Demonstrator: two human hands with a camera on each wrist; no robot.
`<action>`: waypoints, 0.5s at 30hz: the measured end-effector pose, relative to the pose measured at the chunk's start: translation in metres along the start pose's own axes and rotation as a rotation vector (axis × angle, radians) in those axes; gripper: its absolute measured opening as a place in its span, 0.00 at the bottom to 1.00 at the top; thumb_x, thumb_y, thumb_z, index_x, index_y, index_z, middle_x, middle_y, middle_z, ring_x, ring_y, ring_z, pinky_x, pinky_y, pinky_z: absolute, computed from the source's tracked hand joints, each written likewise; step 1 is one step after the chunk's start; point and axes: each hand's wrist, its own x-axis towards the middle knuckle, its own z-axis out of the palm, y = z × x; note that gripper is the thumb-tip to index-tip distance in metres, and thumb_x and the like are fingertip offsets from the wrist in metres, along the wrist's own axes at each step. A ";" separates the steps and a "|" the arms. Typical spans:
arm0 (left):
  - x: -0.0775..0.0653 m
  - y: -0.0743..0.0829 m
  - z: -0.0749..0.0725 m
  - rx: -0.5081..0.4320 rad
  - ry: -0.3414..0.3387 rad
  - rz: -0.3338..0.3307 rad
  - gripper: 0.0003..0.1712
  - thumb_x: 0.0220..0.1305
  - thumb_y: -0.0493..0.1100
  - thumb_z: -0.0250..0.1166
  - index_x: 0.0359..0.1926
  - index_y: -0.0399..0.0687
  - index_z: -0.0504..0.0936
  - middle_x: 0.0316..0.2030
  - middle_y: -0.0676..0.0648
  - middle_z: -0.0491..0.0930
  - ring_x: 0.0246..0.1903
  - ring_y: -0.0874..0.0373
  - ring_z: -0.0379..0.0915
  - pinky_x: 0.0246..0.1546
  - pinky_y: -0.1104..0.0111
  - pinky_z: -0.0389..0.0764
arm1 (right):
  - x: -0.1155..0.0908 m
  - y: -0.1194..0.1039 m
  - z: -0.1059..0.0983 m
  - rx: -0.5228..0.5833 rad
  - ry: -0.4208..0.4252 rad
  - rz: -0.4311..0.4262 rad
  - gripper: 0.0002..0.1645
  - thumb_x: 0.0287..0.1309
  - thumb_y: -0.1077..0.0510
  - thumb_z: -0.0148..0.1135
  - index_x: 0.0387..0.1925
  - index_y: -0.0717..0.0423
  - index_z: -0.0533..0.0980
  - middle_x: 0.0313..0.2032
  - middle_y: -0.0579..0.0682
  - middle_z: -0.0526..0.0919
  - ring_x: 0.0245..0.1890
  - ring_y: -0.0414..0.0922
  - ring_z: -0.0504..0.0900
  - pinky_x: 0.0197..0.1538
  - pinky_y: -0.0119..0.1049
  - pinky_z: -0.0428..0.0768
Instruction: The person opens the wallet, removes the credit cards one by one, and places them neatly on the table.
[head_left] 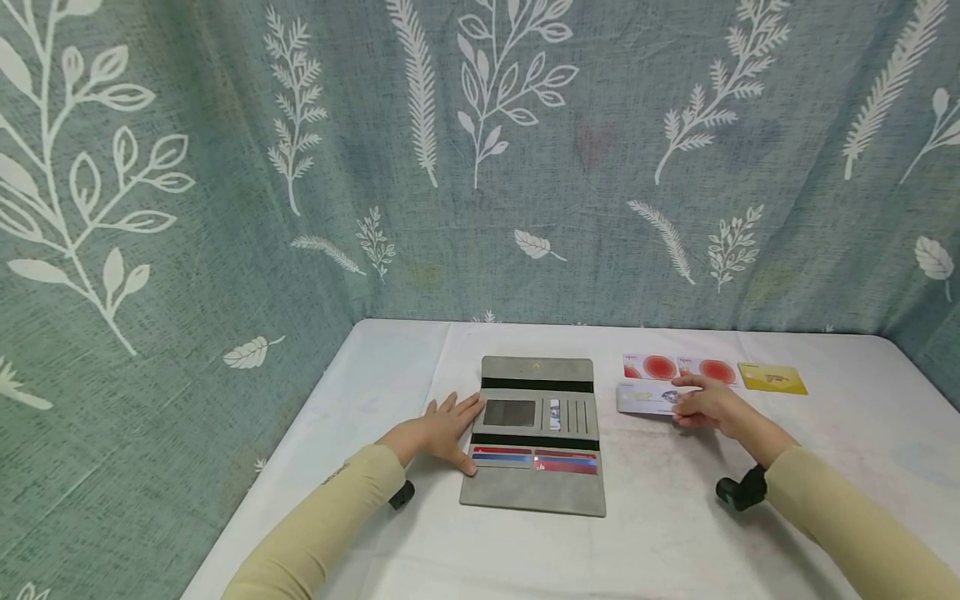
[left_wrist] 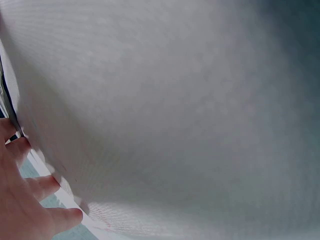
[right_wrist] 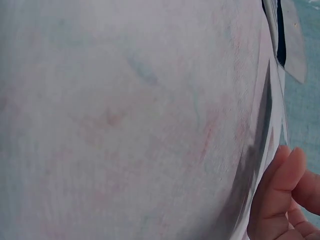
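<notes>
A grey wallet (head_left: 532, 495) lies unfolded on the table, with a dark window pocket (head_left: 509, 412) and card slots. Red and blue cards (head_left: 503, 454) fill its lower slots, and one pale card (head_left: 555, 414) shows in an upright slot. My left hand (head_left: 441, 431) rests with spread fingers against the wallet's left edge. To the right of the wallet, my right hand (head_left: 711, 405) pinches a silvery card (head_left: 642, 397) by its right end. In the right wrist view the thumb and fingers (right_wrist: 289, 172) meet at the card's edge.
Behind the silvery card lie two white cards with red discs, a left one (head_left: 660, 367) and a right one (head_left: 716, 371). A gold card (head_left: 772, 378) lies farther right. The table (head_left: 660, 542) has a white cloth, and a green leaf-patterned curtain (head_left: 600, 267) hangs behind it.
</notes>
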 end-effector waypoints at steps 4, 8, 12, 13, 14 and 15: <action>0.000 0.001 -0.001 0.002 -0.001 -0.006 0.65 0.38 0.66 0.70 0.71 0.50 0.44 0.72 0.49 0.40 0.69 0.39 0.32 0.64 0.42 0.39 | 0.000 0.000 -0.003 -0.017 0.022 0.021 0.38 0.57 0.69 0.56 0.65 0.68 0.50 0.35 0.56 0.68 0.23 0.40 0.79 0.34 0.32 0.81; 0.000 0.001 0.000 0.006 -0.003 -0.005 0.65 0.39 0.67 0.70 0.71 0.50 0.45 0.72 0.49 0.40 0.69 0.40 0.32 0.64 0.42 0.39 | 0.001 0.001 -0.005 -0.043 0.054 0.050 0.36 0.57 0.68 0.55 0.65 0.67 0.51 0.38 0.60 0.68 0.21 0.41 0.79 0.34 0.31 0.80; 0.000 0.000 0.001 -0.002 -0.005 -0.001 0.65 0.39 0.66 0.70 0.71 0.49 0.44 0.72 0.49 0.40 0.69 0.40 0.31 0.64 0.42 0.39 | 0.003 0.002 -0.004 -0.112 0.093 0.057 0.35 0.57 0.67 0.55 0.64 0.67 0.53 0.36 0.60 0.70 0.19 0.41 0.77 0.32 0.30 0.79; 0.000 0.000 0.001 -0.006 -0.005 0.001 0.65 0.39 0.66 0.70 0.71 0.49 0.45 0.72 0.49 0.40 0.69 0.39 0.31 0.64 0.42 0.39 | 0.004 0.003 -0.004 -0.132 0.104 0.053 0.34 0.57 0.67 0.54 0.64 0.67 0.54 0.35 0.60 0.70 0.19 0.41 0.77 0.31 0.30 0.79; 0.000 0.000 0.001 -0.002 -0.009 -0.001 0.65 0.39 0.66 0.70 0.71 0.49 0.44 0.72 0.49 0.39 0.69 0.40 0.30 0.64 0.43 0.38 | 0.005 0.003 -0.003 -0.151 0.113 0.049 0.34 0.56 0.67 0.54 0.63 0.68 0.54 0.34 0.60 0.70 0.18 0.41 0.76 0.30 0.30 0.79; 0.000 0.000 0.001 0.003 -0.013 -0.002 0.65 0.40 0.66 0.70 0.72 0.49 0.43 0.72 0.49 0.39 0.69 0.40 0.30 0.64 0.43 0.38 | 0.005 0.003 -0.002 -0.170 0.126 0.044 0.34 0.56 0.67 0.55 0.63 0.69 0.55 0.33 0.59 0.70 0.18 0.41 0.76 0.30 0.30 0.79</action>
